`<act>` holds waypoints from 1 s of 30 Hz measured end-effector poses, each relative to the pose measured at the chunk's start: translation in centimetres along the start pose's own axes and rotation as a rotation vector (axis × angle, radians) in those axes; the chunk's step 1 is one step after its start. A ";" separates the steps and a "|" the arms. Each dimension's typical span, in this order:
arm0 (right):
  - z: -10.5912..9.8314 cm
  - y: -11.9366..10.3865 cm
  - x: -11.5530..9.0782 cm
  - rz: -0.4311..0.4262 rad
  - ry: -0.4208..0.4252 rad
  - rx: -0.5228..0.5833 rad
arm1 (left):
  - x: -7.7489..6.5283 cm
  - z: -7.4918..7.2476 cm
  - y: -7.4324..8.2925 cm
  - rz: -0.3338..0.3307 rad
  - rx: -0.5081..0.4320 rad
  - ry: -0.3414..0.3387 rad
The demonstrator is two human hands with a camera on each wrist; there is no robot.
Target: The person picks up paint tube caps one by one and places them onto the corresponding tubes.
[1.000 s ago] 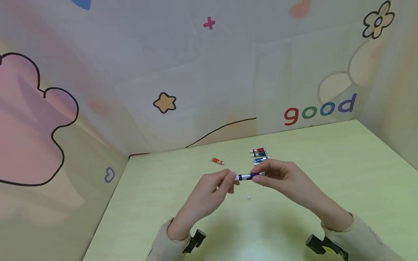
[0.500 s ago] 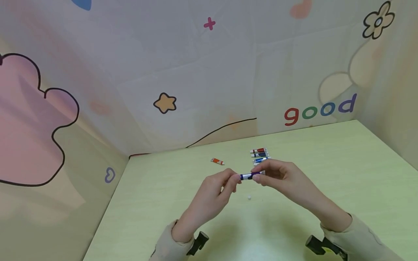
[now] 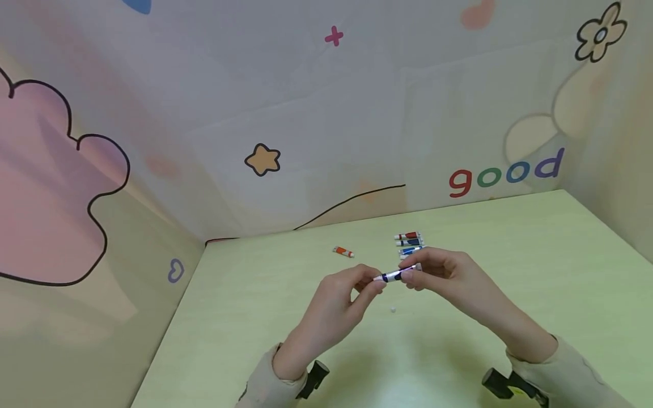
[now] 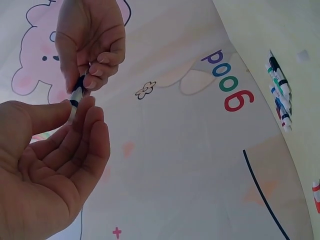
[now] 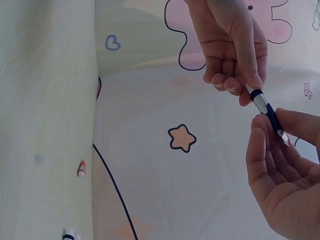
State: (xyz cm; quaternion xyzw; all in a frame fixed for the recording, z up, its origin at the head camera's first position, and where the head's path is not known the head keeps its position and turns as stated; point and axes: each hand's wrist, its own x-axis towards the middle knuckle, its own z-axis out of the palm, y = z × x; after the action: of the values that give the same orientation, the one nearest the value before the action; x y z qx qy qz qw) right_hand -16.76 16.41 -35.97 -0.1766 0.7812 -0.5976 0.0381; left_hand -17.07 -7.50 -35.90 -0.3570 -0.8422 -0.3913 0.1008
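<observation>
A small paint tube (image 3: 393,276), white and silver with dark purple bands, is held between both hands above the table. My left hand (image 3: 339,297) pinches its white cap end between thumb and fingers. My right hand (image 3: 444,277) grips the body near the flat crimped end, which pokes out past the fingers in the right wrist view. From the left wrist camera, the left thumb (image 4: 47,116) lies against the cap end while the right hand (image 4: 92,45) holds the far end. The tube tilts slightly, its crimped end higher in the head view.
Several paint tubes (image 3: 408,237) lie side by side behind the right hand, partly hidden by it. An orange tube (image 3: 343,251) lies apart to their left. Closer in is a tiny white piece (image 3: 393,309) on the pale green table (image 3: 245,317). A printed cloth backdrop (image 3: 326,113) rises behind.
The left fingers have shifted on the cap end, the thumb now lower and the white cap showing again. The tube has tilted a little. The right hand keeps its grip.
</observation>
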 end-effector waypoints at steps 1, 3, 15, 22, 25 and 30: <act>0.0 0.0 0.0 0.007 0.003 0.000 | 0.0 0.0 0.0 0.003 0.012 0.000; 0.0 0.0 0.0 0.010 0.004 0.006 | 0.0 -0.1 0.1 0.013 0.038 0.001; 0.1 -0.2 -0.2 -0.030 -0.011 0.045 | 0.1 -0.5 0.1 0.015 0.014 0.017; 0.2 -0.2 -0.3 -0.123 -0.013 0.057 | -0.2 -1.0 -0.3 -0.095 -0.108 -0.029; 0.4 0.1 -0.3 -0.140 -0.024 0.047 | -0.5 -1.0 -0.5 -0.114 -0.121 -0.044; 0.4 0.8 -0.6 -0.145 -0.049 0.006 | -0.8 -0.5 -0.9 -0.111 -0.115 -0.069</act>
State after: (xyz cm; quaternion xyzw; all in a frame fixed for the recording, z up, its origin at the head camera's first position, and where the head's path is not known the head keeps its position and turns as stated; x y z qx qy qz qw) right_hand -16.27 16.39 -36.91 -0.2472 0.7634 -0.5966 0.0142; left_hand -17.18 -8.68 -36.41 -0.3284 -0.8398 -0.4314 0.0292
